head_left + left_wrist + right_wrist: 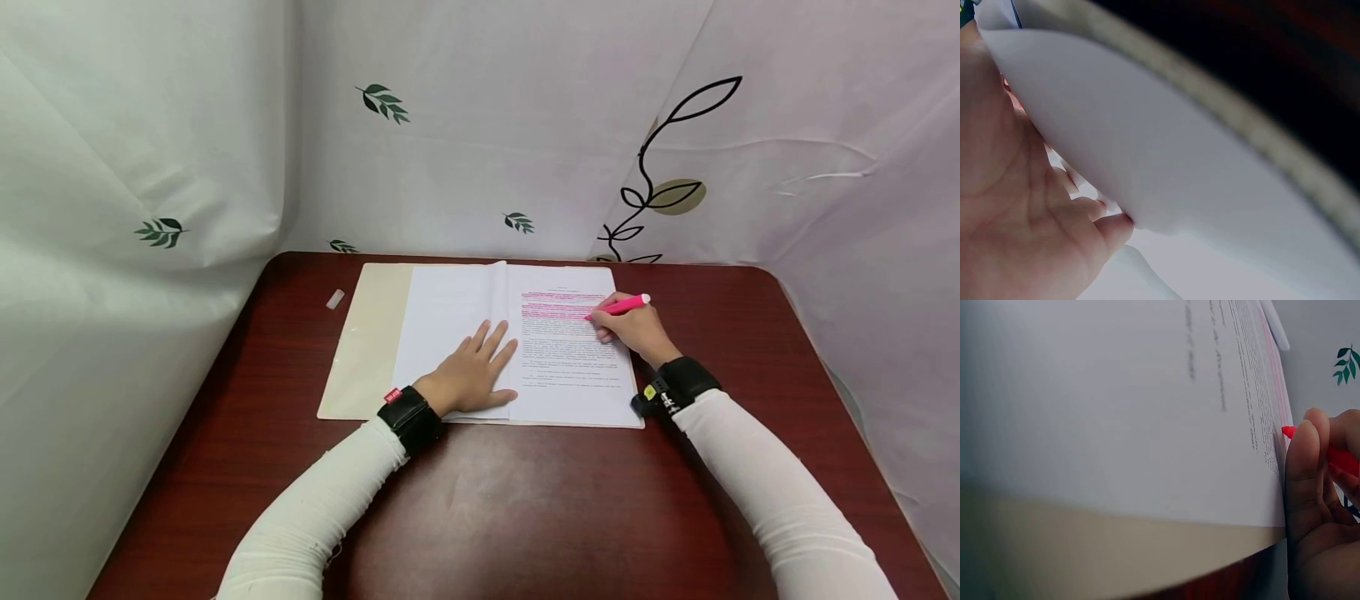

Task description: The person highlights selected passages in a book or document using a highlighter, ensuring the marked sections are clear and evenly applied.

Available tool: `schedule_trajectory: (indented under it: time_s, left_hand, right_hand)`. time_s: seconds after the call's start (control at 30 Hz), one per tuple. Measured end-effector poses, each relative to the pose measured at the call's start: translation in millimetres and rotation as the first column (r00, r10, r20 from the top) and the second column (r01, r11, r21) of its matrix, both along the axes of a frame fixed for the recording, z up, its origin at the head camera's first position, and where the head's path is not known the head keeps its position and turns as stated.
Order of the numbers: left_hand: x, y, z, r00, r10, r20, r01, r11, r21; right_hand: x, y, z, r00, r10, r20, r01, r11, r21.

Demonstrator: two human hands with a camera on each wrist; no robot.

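A cream folder [365, 350] lies spread on the table with white sheets in it. The right-hand printed page [566, 396] has several lines marked in pink near its top. My right hand [633, 327] grips a pink highlighter [626, 305], its tip at the end of a marked line. In the right wrist view, thumb and fingers pinch the highlighter [1342, 460] close to its tip. My left hand [471, 373] rests with spread fingers on the blank left page [442, 308], fingertips near the fold. In the left wrist view its palm [1016, 206] faces the curved paper.
A small white piece [335, 299], perhaps an eraser, lies left of the folder. The dark red-brown table [510, 508] extends in front of the folder. A pale curtain [465, 125] with leaf prints hangs behind the table's far edge.
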State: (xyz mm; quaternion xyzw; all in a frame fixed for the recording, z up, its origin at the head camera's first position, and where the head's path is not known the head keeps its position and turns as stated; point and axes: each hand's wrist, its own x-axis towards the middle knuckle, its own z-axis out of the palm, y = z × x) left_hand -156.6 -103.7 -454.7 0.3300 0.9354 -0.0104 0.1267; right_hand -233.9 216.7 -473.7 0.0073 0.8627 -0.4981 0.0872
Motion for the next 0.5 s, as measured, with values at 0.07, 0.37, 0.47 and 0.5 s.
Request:
schedule_trajectory:
  time_s: [0.07,0.37,0.47,0.5]
  left_hand:
    - [0.2,0.3,0.7,1.000,-0.002,-0.001,0.002,1.000,-0.001]
    - [-0.2,0.4,0.9,1.000,0.004,0.007,-0.004,1.000,-0.028]
    - [-0.6,0.6,1.0,1.000,0.004,0.008,-0.004,1.000,-0.022]
    - [-0.8,0.8,1.2,1.000,0.004,0.009,-0.004,1.000,-0.023]
  right_hand:
    - [0.7,1.1,0.5,1.000,0.000,0.005,0.000,1.000,0.007]
    - [1.2,6.6,-0.9,1.000,-0.004,-0.004,0.004,1.000,0.004]
    - [0.6,8.0,-2.0,1.000,-0.004,-0.003,0.004,1.000,-0.001]
    - [0.4,8.6,-2.3,1.000,-0.005,-0.002,0.005,1.000,-0.001]
